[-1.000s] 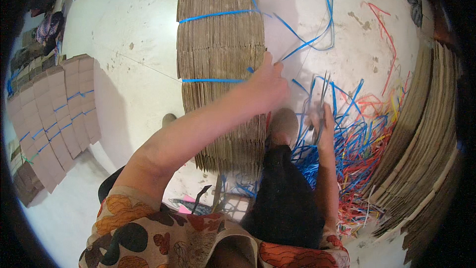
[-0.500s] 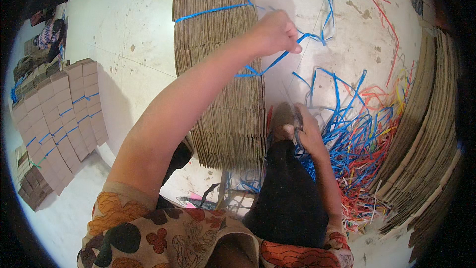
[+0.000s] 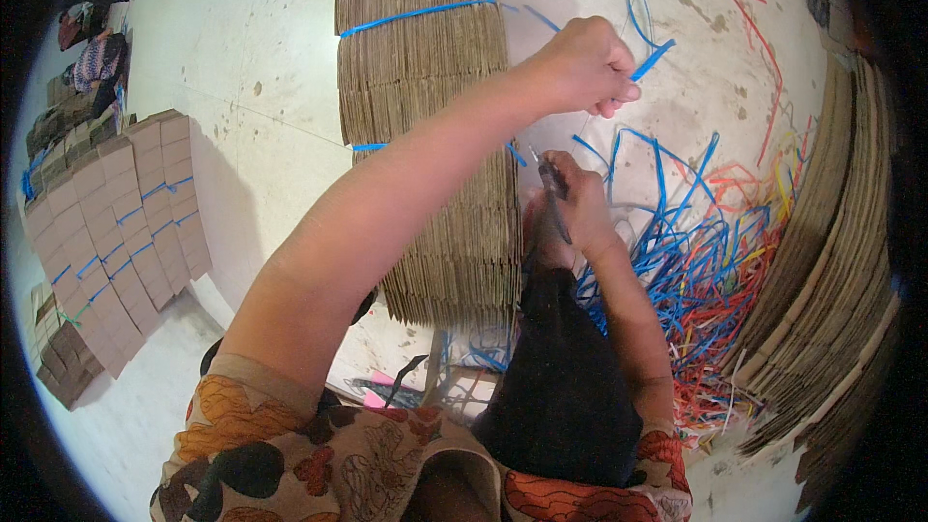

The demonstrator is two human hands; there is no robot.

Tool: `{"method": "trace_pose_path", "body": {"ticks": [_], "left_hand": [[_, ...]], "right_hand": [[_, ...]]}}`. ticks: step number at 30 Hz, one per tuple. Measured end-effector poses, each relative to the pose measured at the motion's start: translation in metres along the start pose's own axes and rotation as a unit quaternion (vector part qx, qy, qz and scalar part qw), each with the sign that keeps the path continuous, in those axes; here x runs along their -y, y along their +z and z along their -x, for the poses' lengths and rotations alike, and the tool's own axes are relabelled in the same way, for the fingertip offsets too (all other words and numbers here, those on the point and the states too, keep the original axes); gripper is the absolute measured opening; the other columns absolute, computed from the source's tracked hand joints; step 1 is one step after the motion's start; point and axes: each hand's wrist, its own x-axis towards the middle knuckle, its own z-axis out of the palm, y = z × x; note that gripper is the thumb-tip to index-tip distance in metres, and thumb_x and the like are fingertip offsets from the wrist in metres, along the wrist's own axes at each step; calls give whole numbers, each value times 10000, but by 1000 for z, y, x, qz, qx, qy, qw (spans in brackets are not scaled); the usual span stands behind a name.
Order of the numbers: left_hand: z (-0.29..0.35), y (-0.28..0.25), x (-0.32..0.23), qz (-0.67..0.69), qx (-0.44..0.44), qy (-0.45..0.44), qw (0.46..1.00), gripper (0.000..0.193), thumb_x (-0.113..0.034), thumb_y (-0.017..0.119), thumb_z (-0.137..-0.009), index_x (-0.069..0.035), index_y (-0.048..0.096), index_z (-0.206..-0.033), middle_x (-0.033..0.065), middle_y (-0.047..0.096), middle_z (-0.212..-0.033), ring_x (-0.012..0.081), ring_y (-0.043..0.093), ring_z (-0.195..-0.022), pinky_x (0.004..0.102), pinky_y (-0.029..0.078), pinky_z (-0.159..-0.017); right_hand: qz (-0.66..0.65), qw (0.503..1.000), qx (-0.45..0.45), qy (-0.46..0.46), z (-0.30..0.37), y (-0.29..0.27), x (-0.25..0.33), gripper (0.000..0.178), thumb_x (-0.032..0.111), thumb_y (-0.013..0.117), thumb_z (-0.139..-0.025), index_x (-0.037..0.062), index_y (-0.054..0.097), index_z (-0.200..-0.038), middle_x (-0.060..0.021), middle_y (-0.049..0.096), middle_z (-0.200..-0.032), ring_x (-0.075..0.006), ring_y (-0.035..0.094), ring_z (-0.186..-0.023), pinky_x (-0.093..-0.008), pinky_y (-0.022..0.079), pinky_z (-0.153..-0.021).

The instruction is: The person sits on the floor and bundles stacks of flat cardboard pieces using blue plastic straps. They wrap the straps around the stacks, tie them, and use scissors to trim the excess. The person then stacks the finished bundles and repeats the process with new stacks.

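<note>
My left hand (image 3: 594, 68) is closed in a pinch on a blue plastic strap (image 3: 652, 60), out over the floor to the right of a long stack of flattened cardboard (image 3: 425, 68). Two blue straps cross this stack; the nearer one has a short loose end (image 3: 518, 155) at the stack's right edge. Close to that end, my right hand (image 3: 583, 201) grips dark-handled scissors (image 3: 553, 179), their tip pointing up and left toward the stack. My left forearm hides part of the stack and of the nearer strap.
Tangled blue, red and yellow strap scraps (image 3: 696, 280) heap to the right of my leg. Beyond them stands another row of flattened cardboard (image 3: 822, 232). Strapped cardboard bundles (image 3: 126, 232) are at the left, with a person in patterned clothing (image 3: 99, 66) behind them.
My left hand has moved right, drawing the blue strap away from the stack; the nearer strap now shows a loose end. My right hand with the scissors has risen toward the stack's edge.
</note>
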Motion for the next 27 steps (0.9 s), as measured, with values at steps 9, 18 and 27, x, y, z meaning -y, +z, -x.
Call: {"method": "trace_pose_path", "body": {"ticks": [9, 18, 27], "left_hand": [[106, -6, -9, -284, -34, 98, 953, 369, -251, 600, -760, 39, 561, -986, 228, 485, -1188, 362, 539, -1004, 434, 473, -788], [230, -119, 156, 103, -415, -204, 881, 922, -521, 701, -637, 36, 352, -1284, 240, 398, -1277, 354, 307, -1242, 411, 296, -998], [224, -121, 117, 41, -429, -181, 884, 904, -508, 772, -461, 45, 478, -1113, 203, 489, -1084, 346, 408, -1029, 421, 358, -876]], "right_hand": [[339, 920, -21, 196, 38, -27, -41, 213, 114, 488, -817, -11, 555, -976, -251, 594, -859, -391, 584, -793, -452, 460, -680], [-305, 908, -10, 286, -74, 12, 34, 379, 269, 446, -899, 31, 479, -1193, -106, 545, -1124, -257, 544, -981, -339, 448, -797], [-415, 883, 0, 218, -127, 51, 96, 463, 286, 441, -902, 5, 377, -1265, -117, 485, -1203, -254, 495, -1055, -372, 440, -868]]}}
